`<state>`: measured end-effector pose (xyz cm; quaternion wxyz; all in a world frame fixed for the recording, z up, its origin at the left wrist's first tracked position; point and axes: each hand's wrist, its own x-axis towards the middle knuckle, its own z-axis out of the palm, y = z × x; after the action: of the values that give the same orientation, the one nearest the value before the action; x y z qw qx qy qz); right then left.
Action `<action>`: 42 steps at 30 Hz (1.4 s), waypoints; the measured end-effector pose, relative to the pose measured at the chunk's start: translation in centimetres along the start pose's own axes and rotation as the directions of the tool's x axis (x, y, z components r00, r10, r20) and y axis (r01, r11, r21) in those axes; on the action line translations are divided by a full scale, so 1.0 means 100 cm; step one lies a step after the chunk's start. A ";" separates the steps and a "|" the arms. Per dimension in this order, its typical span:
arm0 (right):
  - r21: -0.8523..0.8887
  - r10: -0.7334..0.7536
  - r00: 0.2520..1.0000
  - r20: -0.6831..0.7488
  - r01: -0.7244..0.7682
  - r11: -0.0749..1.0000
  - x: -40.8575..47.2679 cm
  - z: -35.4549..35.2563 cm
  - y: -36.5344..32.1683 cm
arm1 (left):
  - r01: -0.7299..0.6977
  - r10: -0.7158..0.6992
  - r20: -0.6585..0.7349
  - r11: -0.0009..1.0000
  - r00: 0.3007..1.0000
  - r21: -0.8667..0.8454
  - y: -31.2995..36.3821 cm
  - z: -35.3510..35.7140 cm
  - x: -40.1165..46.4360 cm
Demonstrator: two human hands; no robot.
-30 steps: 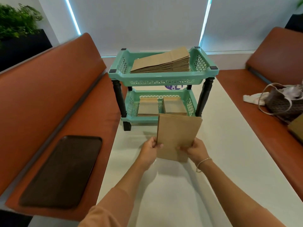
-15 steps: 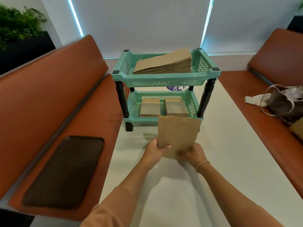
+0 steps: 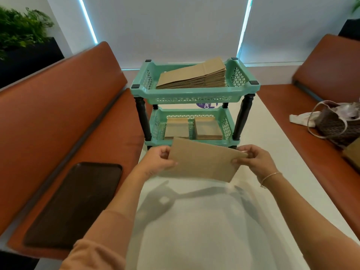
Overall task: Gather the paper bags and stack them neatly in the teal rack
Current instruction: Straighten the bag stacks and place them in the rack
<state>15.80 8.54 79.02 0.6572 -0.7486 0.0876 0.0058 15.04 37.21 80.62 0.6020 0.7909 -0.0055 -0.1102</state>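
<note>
A flat brown paper bag hangs sideways above the white table, just in front of the teal rack. My left hand pinches its left edge and my right hand pinches its right end. The rack has two tiers on black posts. Its top tier holds a slanted stack of brown bags. The bottom tier holds two low stacks side by side, a left stack and a right stack, partly hidden behind the held bag.
Orange-brown benches run along both sides of the white table. A dark tray lies on the left bench. A woven handbag and a white cloth sit on the right bench. A plant stands at the far left.
The bag has turned from upright to lying sideways. My hands have spread apart to its two ends and lifted it slightly toward the rack.
</note>
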 end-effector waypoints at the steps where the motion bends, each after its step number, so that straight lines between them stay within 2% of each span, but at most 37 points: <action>1: 0.031 -0.012 1.000 0.007 0.012 0.999 0.001 0.001 -0.002 | 0.029 -0.029 0.001 1.000 1.000 0.011 -0.010 0.004 0.000; 4: 0.036 -0.032 0.999 -0.002 0.032 0.999 0.000 0.010 0.004 | 0.089 -0.090 -0.091 0.996 0.992 -0.015 -0.034 0.022 0.004; 7: -0.039 -0.015 1.000 -0.026 0.014 0.999 -0.005 0.020 0.026 | 0.108 -0.130 -0.175 0.985 0.976 -0.133 -0.048 0.040 0.004; 11: -0.103 0.044 0.998 -0.036 -0.048 0.994 -0.013 0.031 0.051 | 0.097 -0.147 -0.183 0.961 0.972 -0.257 -0.056 0.057 -0.001; 15: -0.128 0.042 0.997 -0.065 -0.050 0.990 -0.009 0.029 0.044 | 0.113 -0.162 -0.206 0.967 0.965 -0.229 -0.047 0.058 -0.003; 19: -0.103 -0.072 0.996 -0.048 0.066 0.992 -0.006 0.016 -0.006 | 0.004 -0.038 -0.205 0.987 0.978 -0.163 -0.003 0.045 0.000; 23: 0.040 -0.187 0.982 -0.015 0.187 0.981 -0.014 0.008 -0.091 | -0.143 0.127 -0.173 0.986 0.977 -0.080 0.072 0.017 0.001; 26: 0.085 -0.275 0.961 0.043 0.270 0.959 -0.018 0.006 -0.157 | -0.230 0.208 -0.184 0.967 0.961 -0.110 0.125 -0.013 0.004; 30: 0.107 -0.297 0.954 -0.048 0.301 0.948 0.004 0.015 -0.218 | -0.325 0.293 -0.280 0.943 0.914 -0.075 0.181 -0.049 0.030; 33: 0.080 -0.277 0.951 -0.137 0.290 0.954 0.029 0.031 -0.244 | -0.273 0.258 -0.331 0.962 0.908 0.001 0.211 -0.067 0.059; 36: -0.016 -0.235 0.954 -0.183 0.237 0.971 0.062 0.048 -0.257 | -0.157 0.217 -0.380 0.971 0.899 0.181 0.228 -0.079 0.087; 40: -0.231 -0.131 0.964 -0.234 0.075 0.970 0.104 0.059 -0.259 | -0.006 0.208 -0.412 0.898 0.887 0.439 0.237 -0.082 0.113; 42: -0.306 -0.110 0.968 -0.226 0.036 0.951 0.120 0.061 -0.256 | 0.045 0.164 -0.391 0.880 0.906 0.474 0.236 -0.081 0.122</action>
<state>31.83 16.20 101.90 0.5204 -0.8374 0.1366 -0.0961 31.36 36.71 103.09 0.3812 0.9176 0.0724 0.0860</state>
